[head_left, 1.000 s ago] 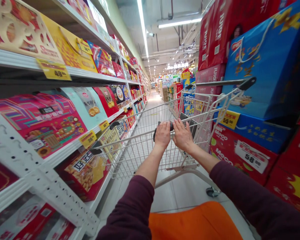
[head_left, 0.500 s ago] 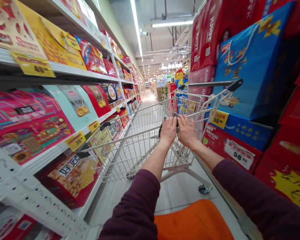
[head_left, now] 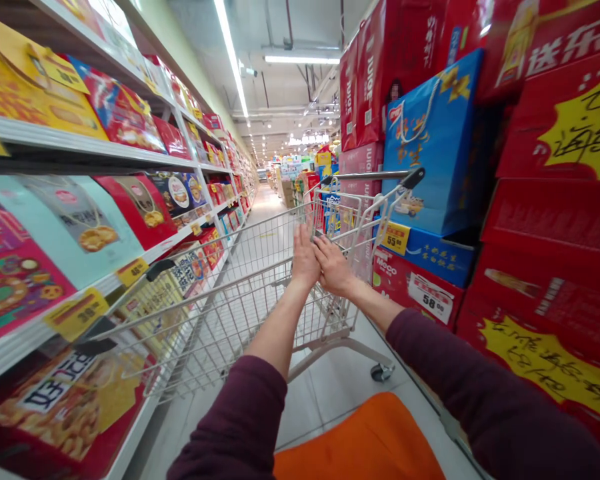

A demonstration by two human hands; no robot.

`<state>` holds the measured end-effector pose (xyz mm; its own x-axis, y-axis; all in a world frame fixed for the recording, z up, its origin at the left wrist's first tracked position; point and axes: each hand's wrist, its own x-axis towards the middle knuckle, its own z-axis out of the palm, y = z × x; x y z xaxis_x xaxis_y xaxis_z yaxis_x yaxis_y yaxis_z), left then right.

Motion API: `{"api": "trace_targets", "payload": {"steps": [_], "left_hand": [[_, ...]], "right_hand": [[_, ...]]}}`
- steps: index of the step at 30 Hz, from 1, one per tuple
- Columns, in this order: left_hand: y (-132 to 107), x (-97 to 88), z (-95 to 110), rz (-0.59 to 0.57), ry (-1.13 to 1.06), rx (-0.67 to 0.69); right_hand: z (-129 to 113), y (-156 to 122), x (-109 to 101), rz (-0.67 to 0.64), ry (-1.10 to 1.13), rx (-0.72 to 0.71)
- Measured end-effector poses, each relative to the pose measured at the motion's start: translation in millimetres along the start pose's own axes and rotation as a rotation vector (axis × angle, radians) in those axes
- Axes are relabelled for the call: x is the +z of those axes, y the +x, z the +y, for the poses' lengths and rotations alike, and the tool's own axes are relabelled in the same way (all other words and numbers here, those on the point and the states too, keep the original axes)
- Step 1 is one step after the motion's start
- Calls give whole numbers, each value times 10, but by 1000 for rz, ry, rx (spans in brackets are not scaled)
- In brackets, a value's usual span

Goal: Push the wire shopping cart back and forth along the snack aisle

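My left hand point(head_left: 306, 260) is raised over the shopping cart point(head_left: 365, 176), its fingers stretched upward and no thing visible in it. Beside it, my right hand point(head_left: 334, 267) touches the left hand's edge, fingers bent forward. A small dark thing point(head_left: 318, 235) shows by the right fingertips; its kind cannot be made out. The wire cart stands crosswise ahead of me, with its dark handle bar at the upper right. Both palms are hidden from view.
Shelves on the left hold gift boxes and snack bags, with yellow price tags point(head_left: 133, 271). To the right stand stacked red cartons point(head_left: 525, 213) and a blue gift bag point(head_left: 430, 147). Bright orange cloth point(head_left: 360, 440) is below my arms. The tiled aisle runs ahead.
The view has turned rightward, and the cart appears further left. My hands have drawn together; the left has turned more upright, and less of the dark thing shows.
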<state>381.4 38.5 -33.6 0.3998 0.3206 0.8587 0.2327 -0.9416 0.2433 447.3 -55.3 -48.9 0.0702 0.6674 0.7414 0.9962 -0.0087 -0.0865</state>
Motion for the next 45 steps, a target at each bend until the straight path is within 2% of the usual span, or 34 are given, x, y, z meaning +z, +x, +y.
{"api": "trace_targets", "payload": {"steps": [2,5,8,11,14,18,22,26,30,35,40,45], "left_hand": [[3,-74,-3,-5,-2,-49],[-45,-217,15,-82,87,-100],[-153,-381,15,-147,170,-91],[-304,-554,-59,-165,290,-111],[-473,-736,-200,-158,461,-156],[-640,-925,-337,-227,581,-125],[-678,-967,-330,-261,618,-122],[-708,-980,-338,-270,636,-126],[-805,-1075,-422,-258,668,-131],[-866,-1166,-440,-319,681,-116],[-845,-1209,-406,-360,658,-130],[-864,-1349,-471,-409,656,-113]], "right_hand": [[-46,38,17,-26,12,-1],[-123,98,39,-11,-10,17],[-190,160,61,28,-46,71],[-182,203,76,59,-64,80],[-31,191,65,104,-92,46],[353,122,6,186,-178,78],[667,77,-56,201,-259,83],[748,55,-56,205,-304,91],[738,38,2,249,-295,94],[658,47,102,269,-213,40],[379,87,245,249,-147,-57],[148,122,316,207,-135,-94]]}}
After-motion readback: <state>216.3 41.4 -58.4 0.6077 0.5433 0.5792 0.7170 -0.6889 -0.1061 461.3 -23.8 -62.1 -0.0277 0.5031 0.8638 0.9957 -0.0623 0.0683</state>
